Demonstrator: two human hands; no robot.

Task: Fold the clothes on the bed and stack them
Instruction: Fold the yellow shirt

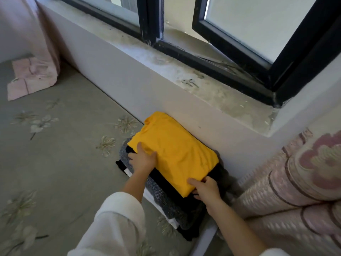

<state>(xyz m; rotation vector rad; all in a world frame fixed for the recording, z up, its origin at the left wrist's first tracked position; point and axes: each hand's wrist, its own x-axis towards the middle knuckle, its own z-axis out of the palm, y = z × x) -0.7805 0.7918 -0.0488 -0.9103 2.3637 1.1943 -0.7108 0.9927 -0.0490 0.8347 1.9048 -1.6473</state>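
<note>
The left arm wears a loose white left sleeve [114, 224], creased in soft folds and ending partway along the forearm. The right forearm [234, 222] is uncovered, with a sliver of white right sleeve [273, 253] at the frame's bottom edge.

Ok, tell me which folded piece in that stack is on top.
The yellow garment. It alone lies on top, over the black piece and grey knit piece, with the left hand and right hand holding its near edge.
</note>
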